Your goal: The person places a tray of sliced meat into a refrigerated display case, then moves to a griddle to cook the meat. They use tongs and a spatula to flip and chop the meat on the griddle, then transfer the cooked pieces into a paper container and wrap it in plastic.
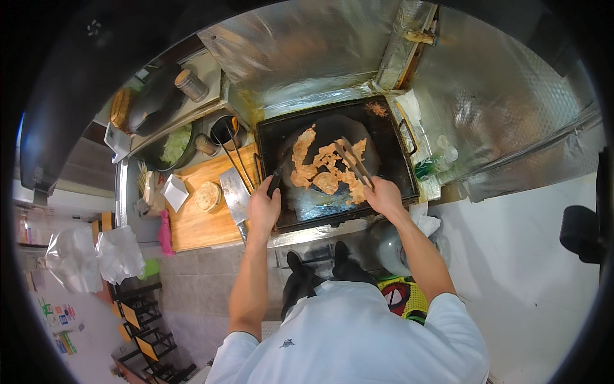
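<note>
Browned meat pieces [326, 182] lie spread over the middle of a black flat griddle [393, 144]. My right hand [383, 196] grips metal tongs [355, 163], whose arms reach over the meat on its right side. In my left hand [264, 204] is a black-handled tool [276, 180], held at the griddle's left edge; its far end is hard to make out against the dark surface. Left of that hand, a cleaver [233, 192] lies on a wooden cutting board [192, 235], near a round flatbread [207, 196] and a white paper bag [175, 192].
Behind the board stand a bowl of shredded lettuce [176, 146], a shaker [206, 144] and a dark container [225, 132] with utensils. A green bottle [427, 168] is right of the griddle. Foil-covered walls [307, 48] rise behind. Plastic bags [120, 254] hang at left.
</note>
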`<state>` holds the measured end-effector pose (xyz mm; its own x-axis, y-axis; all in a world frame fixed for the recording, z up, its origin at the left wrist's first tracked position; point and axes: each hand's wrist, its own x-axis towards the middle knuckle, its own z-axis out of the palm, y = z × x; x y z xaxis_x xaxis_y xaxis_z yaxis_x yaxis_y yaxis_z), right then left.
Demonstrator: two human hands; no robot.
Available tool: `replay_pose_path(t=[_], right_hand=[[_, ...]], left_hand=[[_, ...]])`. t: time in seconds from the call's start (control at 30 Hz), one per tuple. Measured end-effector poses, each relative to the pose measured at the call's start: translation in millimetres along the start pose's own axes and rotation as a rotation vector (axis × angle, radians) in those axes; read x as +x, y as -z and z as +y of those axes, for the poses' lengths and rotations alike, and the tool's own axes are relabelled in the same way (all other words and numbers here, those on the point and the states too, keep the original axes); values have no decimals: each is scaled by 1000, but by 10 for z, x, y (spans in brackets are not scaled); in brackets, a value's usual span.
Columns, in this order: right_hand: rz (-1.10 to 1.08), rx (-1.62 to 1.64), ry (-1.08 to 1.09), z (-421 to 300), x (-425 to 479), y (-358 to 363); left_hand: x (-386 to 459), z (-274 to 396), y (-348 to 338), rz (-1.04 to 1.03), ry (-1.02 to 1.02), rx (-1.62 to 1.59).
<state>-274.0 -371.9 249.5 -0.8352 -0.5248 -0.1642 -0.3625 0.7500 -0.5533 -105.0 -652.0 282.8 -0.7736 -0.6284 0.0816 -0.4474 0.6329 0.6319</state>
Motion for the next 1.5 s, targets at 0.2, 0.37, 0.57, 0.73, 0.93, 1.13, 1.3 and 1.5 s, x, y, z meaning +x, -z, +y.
replay_pose_path(t=[0.2, 0.37, 0.57, 0.73, 0.93, 1.13, 1.3, 1.5], right_hand=[[-219, -183, 187, -647, 708, -372], [-220, 32, -34, -877, 711, -298], [-129, -77, 110, -727, 631, -247], [-93, -110, -85, -503, 799, -392], [-114, 67, -57, -365, 361, -94], [-72, -187, -70, 269, -67, 169], [-102, -121, -24, 274, -624, 568], [-17, -250, -39, 676, -672, 360]], left_hand=[[187, 222, 131, -314, -222, 552], [150, 240, 166, -300, -197, 477], [-7, 248, 127, -213, -162, 413], [127, 307, 80, -326, -164, 462], [-1, 329, 160, -179, -136, 283], [-37, 404, -168, -228, -226, 281], [-110, 483, -211, -243, -313, 301], [-280, 582, -442, -302, -381, 358]])
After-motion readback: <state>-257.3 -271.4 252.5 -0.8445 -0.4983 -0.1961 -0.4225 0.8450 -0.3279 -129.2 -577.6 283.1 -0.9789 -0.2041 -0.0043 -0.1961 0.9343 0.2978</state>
